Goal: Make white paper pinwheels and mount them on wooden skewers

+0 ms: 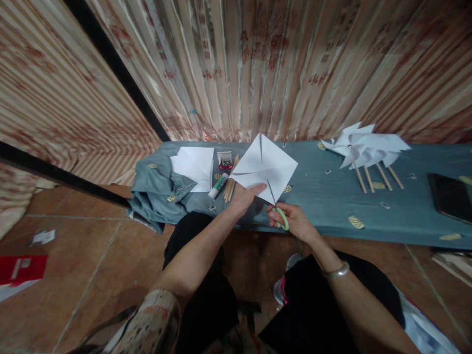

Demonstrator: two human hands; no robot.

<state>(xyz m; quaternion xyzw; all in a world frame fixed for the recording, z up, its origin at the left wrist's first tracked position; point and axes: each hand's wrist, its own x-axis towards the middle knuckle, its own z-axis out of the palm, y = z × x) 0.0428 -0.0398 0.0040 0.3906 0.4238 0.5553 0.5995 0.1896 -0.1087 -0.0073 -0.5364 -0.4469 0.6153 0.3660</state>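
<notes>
A square sheet of white paper is pinched in my left hand, thumb on top and fingers underneath. Slits run inward from its top, left and lower right corners. My right hand is closed around the green handle of a pair of scissors. The scissors' blades meet the paper at its lower corner, at the slit there. Just left of the sheet are a bundle of wooden sticks, a glue stick and a small open box of metal pins.
A stack of white paper lies at the left on the blue-green cloth. Several white paper pinwheels on sticks lie at the right, near a dark phone or tablet. Behind hangs a curtain; a dark pole slants at left.
</notes>
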